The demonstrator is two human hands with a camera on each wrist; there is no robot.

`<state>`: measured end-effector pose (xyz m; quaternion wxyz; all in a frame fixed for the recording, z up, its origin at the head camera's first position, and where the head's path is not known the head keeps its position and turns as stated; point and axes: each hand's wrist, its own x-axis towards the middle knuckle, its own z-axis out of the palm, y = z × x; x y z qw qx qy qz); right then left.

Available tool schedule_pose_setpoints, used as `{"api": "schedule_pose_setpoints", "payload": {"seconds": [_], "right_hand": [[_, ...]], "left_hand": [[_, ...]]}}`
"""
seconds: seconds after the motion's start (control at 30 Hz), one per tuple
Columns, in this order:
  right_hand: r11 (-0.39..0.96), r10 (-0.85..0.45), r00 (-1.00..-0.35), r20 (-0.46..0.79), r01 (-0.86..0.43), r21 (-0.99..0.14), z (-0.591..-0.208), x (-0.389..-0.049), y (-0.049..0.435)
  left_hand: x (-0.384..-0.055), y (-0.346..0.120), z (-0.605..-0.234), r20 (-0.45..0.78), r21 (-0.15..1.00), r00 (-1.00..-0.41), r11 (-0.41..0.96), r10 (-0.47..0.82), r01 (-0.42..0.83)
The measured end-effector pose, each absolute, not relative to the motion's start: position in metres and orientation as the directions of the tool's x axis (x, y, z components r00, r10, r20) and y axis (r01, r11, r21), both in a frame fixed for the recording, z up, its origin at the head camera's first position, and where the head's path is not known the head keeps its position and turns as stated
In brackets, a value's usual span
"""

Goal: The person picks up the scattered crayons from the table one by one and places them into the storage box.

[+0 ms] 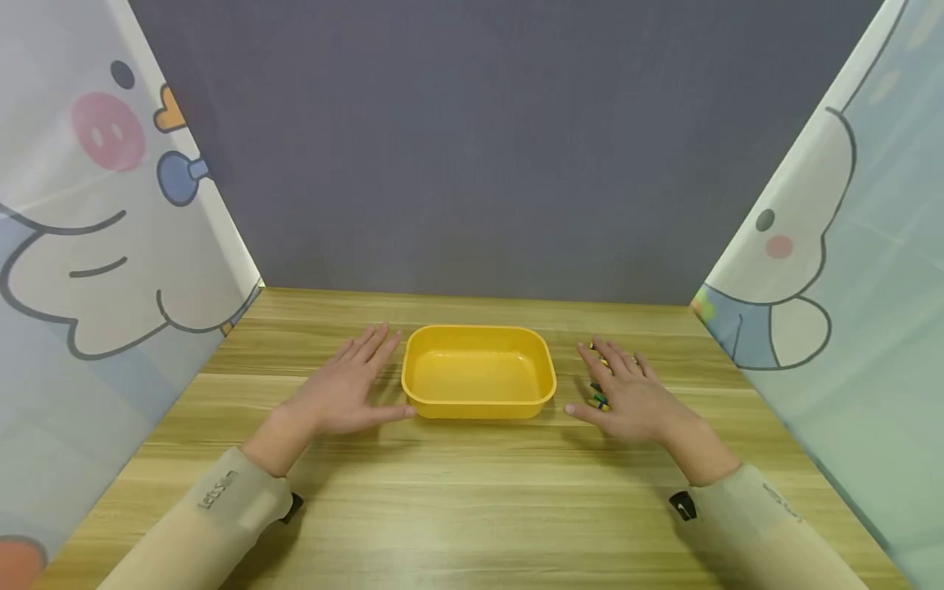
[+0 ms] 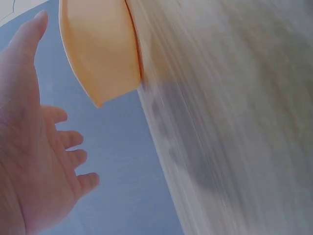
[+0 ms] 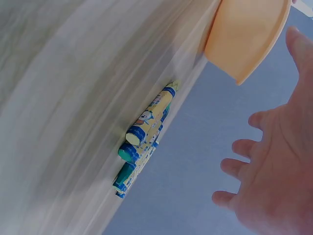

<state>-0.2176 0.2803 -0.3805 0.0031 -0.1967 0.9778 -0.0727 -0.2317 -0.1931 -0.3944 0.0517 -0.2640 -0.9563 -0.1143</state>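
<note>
A yellow rectangular tray (image 1: pixel 479 370) stands upright on the wooden table, with only its bare inside showing. On its left side my left hand (image 1: pixel 345 395) hovers palm down, fingers spread and holding nothing; the thumb tip looks close to the tray's front corner, and contact cannot be told. My right hand (image 1: pixel 636 401) is to the right of the tray, also spread and holding nothing. Beneath it lie several crayons (image 3: pixel 150 115) in printed wrappers, one yellow and others green, grouped on the tabletop. From the head view, the right hand covers most of them.
The wood-grain table (image 1: pixel 479 508) extends in front of the tray. Behind it rises a dark grey panel (image 1: pixel 472 147). Cartoon-printed sheets hang along the left side (image 1: pixel 147 270) and the right side (image 1: pixel 848 344).
</note>
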Motion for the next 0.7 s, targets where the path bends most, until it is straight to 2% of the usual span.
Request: {"api": "schedule_pose_setpoints", "payload": {"seconds": [0.17, 0.3, 0.43, 0.7], "right_hand": [[0.911, -0.385, -0.922, 0.03, -0.385, -0.145, -0.38, -0.215, 0.283], [0.911, -0.387, -0.921, 0.045, -0.39, -0.134, -0.38, -0.215, 0.285], [0.911, -0.388, -0.92, 0.047, -0.391, -0.128, -0.38, -0.217, 0.287], [0.915, -0.38, -0.924, 0.048, -0.383, -0.129, -0.381, -0.22, 0.294]], "left_hand": [[-0.241, -0.185, -0.393, 0.139, 0.292, -0.857, 0.806, 0.497, 0.515], [-0.251, -0.177, -0.393, 0.056, 0.358, -0.877, 0.81, 0.478, 0.464], [-0.258, -0.172, -0.394, -0.01, 0.387, -0.888, 0.821, 0.459, 0.42], [-0.268, -0.172, -0.401, -0.055, 0.435, -0.886, 0.809, 0.461, 0.395]]}}
